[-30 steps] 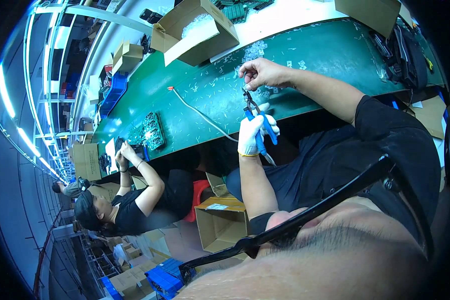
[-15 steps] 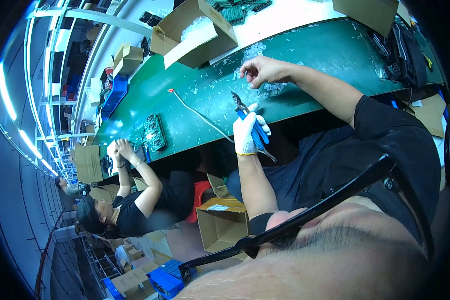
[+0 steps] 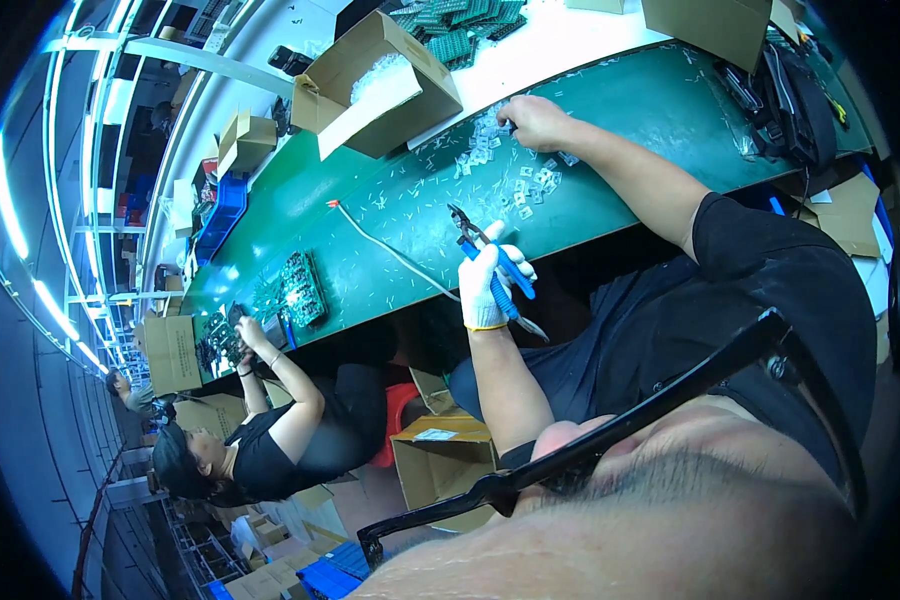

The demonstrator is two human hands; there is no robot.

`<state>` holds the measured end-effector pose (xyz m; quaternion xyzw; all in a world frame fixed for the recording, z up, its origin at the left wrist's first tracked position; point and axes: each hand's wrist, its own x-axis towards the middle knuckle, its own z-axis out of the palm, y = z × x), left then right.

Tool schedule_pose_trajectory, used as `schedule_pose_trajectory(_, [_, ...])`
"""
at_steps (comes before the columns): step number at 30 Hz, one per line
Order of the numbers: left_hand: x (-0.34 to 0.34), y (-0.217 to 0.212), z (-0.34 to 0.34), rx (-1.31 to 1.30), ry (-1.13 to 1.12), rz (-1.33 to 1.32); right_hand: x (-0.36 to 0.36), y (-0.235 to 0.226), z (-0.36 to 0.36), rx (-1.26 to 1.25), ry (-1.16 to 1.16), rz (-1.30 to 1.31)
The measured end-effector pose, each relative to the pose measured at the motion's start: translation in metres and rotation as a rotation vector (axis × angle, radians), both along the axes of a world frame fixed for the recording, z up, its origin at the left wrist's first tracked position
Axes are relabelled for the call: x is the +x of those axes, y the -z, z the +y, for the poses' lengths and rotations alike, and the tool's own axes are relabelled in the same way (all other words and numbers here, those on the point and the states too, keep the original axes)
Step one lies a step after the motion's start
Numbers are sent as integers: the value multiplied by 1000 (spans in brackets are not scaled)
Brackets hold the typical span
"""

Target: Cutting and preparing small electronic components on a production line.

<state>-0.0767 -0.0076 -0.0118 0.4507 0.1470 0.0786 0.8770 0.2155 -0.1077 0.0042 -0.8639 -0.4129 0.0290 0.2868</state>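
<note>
My left hand (image 3: 487,285), in a white glove, is wrapped round a pair of blue-handled pliers (image 3: 511,268). Their dark jaws point away over the near edge of the green table, and the handles are spread. My right hand (image 3: 538,125) is bare and reaches farther across the table, its fingers curled down beside a scatter of small clear plastic pieces (image 3: 482,148). A small dark spot shows at its fingertips; what they hold, if anything, I cannot make out. More clear pieces (image 3: 535,188) lie between my two hands.
Thin pale scraps litter the green table (image 3: 400,205). A cable (image 3: 380,235) with an orange tip lies left of the pliers. An open cardboard box (image 3: 410,110) stands beyond, near green circuit boards (image 3: 455,40). At left a co-worker (image 3: 270,410) handles dark parts. A black bag (image 3: 800,110) sits at right.
My right hand has moved away from the pliers to the farther clear pieces, and its fingers have turned down. The pliers' handles have spread apart. The co-worker's hands have shifted to dark parts.
</note>
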Motion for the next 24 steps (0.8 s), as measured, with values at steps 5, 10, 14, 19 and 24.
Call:
schedule_pose_trajectory(5, [0,2,0,8,16,-7,-11,-1,3,27,44,-1])
schedule_pose_trajectory(10, [1,1,-2,15,26,-9,-5,11,5,46,39,-33])
schedule_pose_trajectory(14, [2,3,-2,17,38,-14,-2,9,9,116,-12,34])
schedule_pose_trajectory(19, [2,2,-4,16,47,-5,-9,12,9,169,3,48])
schedule_pose_trajectory(24, [1,1,-4,19,46,9,-7,14,6,69,-41,-54])
